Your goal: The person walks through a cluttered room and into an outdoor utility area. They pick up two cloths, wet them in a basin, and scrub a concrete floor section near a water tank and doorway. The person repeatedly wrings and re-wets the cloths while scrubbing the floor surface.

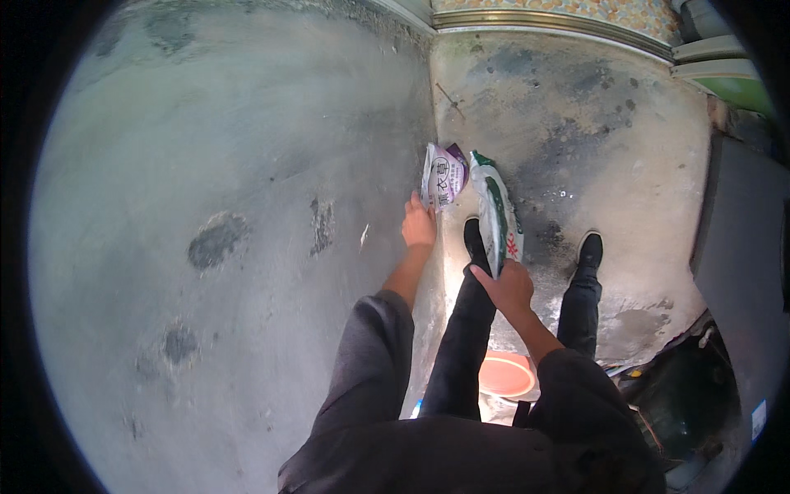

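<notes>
My left hand (419, 221) is at the near left edge of a white and purple plastic packet (443, 176), close to the grey wall. Its fingers curl along that edge, and the thumb's grip is partly hidden. Dark printed writing covers the packet's face. In my right hand (509, 287) is the near end of a long white and green plastic bag (497, 207), which bears red and green print. The bag slants away from me above my dark left shoe (474, 238). The far ends of packet and bag lie almost side by side.
A stained plaster wall (278, 179) rises on my left. Ahead, a metal door track (543, 23) crosses the concrete floor (555, 123). An orange basin (506, 373) sits below my right arm. A grey panel (740, 247) and a dark container (685, 389) stand at right.
</notes>
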Demonstrator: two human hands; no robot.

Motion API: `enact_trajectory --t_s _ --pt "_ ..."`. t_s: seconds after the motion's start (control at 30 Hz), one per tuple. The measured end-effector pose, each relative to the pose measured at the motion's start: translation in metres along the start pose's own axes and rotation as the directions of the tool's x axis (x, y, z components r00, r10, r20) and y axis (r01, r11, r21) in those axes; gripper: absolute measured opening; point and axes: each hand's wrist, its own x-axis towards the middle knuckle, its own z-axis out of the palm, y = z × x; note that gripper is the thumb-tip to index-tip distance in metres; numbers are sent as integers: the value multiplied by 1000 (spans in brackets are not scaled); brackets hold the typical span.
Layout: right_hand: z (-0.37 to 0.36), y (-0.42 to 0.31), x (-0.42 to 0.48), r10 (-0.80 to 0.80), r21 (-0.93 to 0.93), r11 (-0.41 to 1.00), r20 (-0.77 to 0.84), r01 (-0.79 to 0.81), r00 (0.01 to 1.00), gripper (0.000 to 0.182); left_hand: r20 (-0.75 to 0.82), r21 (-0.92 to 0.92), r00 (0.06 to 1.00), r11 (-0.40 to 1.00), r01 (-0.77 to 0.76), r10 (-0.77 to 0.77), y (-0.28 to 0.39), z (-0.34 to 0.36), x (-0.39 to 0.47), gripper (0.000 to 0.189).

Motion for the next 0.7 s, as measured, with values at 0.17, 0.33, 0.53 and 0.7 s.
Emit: enact_trajectory --t_s 0.17,0.33,0.53,0.7 --pt "54 16 41 167 -185 971 93 -148 982 46 444 178 883 981 75 -148 -6 12 56 57" --pt "30 49 35 -11 -231 972 166 50 986 46 542 241 832 970 -21 -117 -14 30 62 29" --pt "-71 5 12 3 -236 971 217 50 976 54 603 164 798 979 -120 -3 -5 -8 36 25" --pt "-167 -28 3 -2 -206 978 56 13 998 41 653 39 757 998 -45 8 38 -103 5 29"
